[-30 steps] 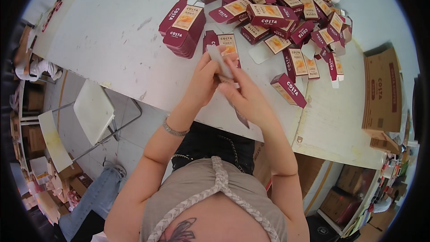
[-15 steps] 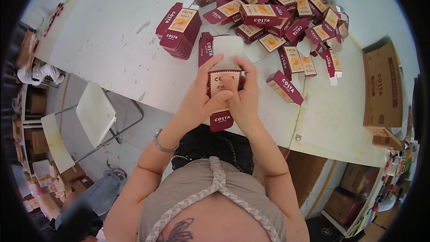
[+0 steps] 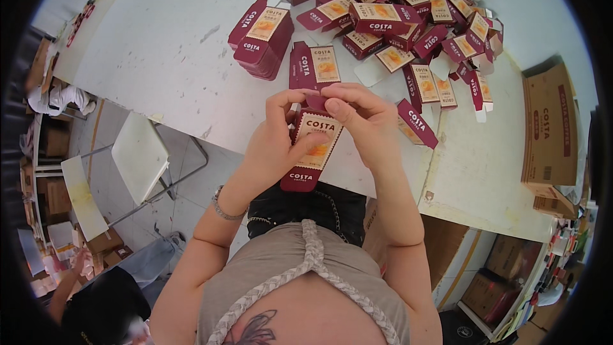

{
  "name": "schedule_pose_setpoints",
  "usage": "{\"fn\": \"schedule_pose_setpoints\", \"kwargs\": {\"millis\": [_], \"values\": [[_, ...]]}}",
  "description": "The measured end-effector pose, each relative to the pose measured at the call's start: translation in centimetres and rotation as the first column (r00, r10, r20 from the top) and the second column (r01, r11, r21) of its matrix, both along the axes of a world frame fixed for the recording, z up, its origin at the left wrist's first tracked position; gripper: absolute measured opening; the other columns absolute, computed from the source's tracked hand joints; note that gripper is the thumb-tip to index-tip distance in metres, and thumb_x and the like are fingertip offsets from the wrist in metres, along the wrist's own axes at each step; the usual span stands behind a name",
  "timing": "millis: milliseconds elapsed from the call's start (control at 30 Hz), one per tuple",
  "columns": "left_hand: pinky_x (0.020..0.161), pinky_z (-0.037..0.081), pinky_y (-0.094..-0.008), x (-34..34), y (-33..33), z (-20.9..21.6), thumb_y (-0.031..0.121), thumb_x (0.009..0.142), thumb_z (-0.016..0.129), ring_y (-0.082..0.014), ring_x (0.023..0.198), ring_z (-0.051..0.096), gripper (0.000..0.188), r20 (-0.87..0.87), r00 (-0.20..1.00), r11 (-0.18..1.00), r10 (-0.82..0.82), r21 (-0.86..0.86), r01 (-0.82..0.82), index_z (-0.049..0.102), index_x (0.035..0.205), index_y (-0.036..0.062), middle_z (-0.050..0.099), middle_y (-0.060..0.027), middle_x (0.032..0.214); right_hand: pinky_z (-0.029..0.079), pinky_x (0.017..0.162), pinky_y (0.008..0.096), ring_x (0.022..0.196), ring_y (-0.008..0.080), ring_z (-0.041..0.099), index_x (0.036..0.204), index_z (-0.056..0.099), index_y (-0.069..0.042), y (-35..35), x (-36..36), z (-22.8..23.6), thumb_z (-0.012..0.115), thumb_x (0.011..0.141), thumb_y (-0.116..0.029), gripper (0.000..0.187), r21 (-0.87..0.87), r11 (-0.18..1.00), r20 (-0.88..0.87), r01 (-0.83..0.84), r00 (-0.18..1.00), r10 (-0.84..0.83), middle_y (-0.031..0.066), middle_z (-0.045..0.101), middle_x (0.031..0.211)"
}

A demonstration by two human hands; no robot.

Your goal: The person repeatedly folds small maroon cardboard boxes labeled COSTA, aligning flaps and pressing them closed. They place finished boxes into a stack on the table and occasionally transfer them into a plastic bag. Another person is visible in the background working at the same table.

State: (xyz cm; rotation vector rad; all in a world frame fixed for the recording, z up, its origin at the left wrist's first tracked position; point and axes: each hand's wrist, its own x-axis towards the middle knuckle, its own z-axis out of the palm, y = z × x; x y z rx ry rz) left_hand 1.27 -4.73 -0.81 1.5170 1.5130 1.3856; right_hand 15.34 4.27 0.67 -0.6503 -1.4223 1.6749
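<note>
Between my hands, over the table's front edge, is a small maroon and cream carton [image 3: 306, 160] with its printed face toward me. My left hand [image 3: 274, 144] grips it from the left, thumb across the front face. At the carton's far end my right hand [image 3: 370, 121] has its thumb and fingers closed on a maroon end flap [image 3: 314, 101]. Left fingertips also touch there. Just beyond my hands lies a flat, unfolded carton [image 3: 326, 62]. A neat stack of flat cartons [image 3: 265, 38] stands left of it.
A large heap of folded cartons [image 3: 383, 16] covers the table's [image 3: 159, 57] far right. One single carton [image 3: 416, 124] lies right of my hand. A brown cardboard box [image 3: 549, 128] stands at the right edge. A white folding chair [image 3: 140, 156] and another person [image 3: 105, 306] are at left.
My right hand has shifted from the carton's side to its far end. The pale flap there is folded in, and a maroon flap shows between my fingers.
</note>
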Motion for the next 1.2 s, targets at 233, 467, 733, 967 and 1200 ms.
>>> {"fn": "schedule_pose_setpoints", "kwargs": {"millis": [233,467,733,967,1200], "values": [[0.074,0.052,-0.0301,0.0,-0.1,0.9,0.009,0.083,0.067,-0.0206,0.095,0.058,0.044,0.076,0.994,0.997,-0.073,-0.004,0.074,0.040,0.117,0.0046,0.050,-0.0125,0.119,0.048,0.079,0.0242,0.096,0.0140,0.059,0.106,0.068,-0.005,-0.3,1.5,0.1,0.067,0.083,-0.007,0.023,0.148,0.985,0.147,-0.088,0.987,0.066,0.0088,0.060,0.112],[0.085,0.048,-0.0323,0.0,5.7,-0.4,0.004,0.086,0.061,-0.0198,0.105,0.054,0.055,0.089,0.983,0.987,-0.161,0.028,0.159,0.032,0.133,0.0039,0.048,-0.0139,0.123,0.047,0.089,0.0278,0.110,0.0194,0.056,0.123,0.058,-0.004,4.4,4.2,-0.6,0.068,0.084,-0.011,0.041,-0.029,1.000,0.252,0.000,0.968,0.007,0.0111,0.054,0.125],[0.111,0.018,-0.0474,-8.3,21.3,5.3,0.037,0.061,0.084,-0.0422,0.139,0.009,0.120,-0.583,0.813,1.000,-0.005,-0.022,-0.010,0.006,0.146,0.0022,0.011,-0.0278,0.149,0.030,0.106,0.0396,0.128,0.0315,0.036,0.141,0.031,-0.001,25.9,19.7,-6.2,0.061,0.088,-0.033,0.069,0.891,0.208,0.169,0.403,0.130,-0.977,0.0203,0.036,0.140],[0.100,0.018,-0.0708,-1.7,29.2,1.8,0.038,0.061,0.080,-0.0438,0.136,0.017,0.092,-0.857,0.453,0.941,-0.247,-0.100,0.323,0.034,0.140,0.0304,0.022,-0.0150,0.149,0.040,0.099,0.0523,0.133,0.0328,0.033,0.147,0.021,-0.011,36.8,33.5,-15.1,0.039,0.095,-0.047,0.065,0.295,0.473,0.296,0.830,0.391,-0.872,0.0166,0.027,0.148],[0.099,0.019,-0.0713,-7.9,31.9,3.6,0.037,0.059,0.081,-0.0437,0.138,0.013,0.093,-0.834,0.524,0.979,-0.171,-0.206,-0.008,0.036,0.140,0.0259,0.019,-0.0151,0.151,0.040,0.099,0.0483,0.130,0.0298,0.036,0.145,0.024,-0.009,46.9,16.0,-14.5,0.036,0.097,-0.041,0.059,-0.102,0.809,0.308,0.578,0.792,-0.527,0.0147,0.034,0.143]]}}
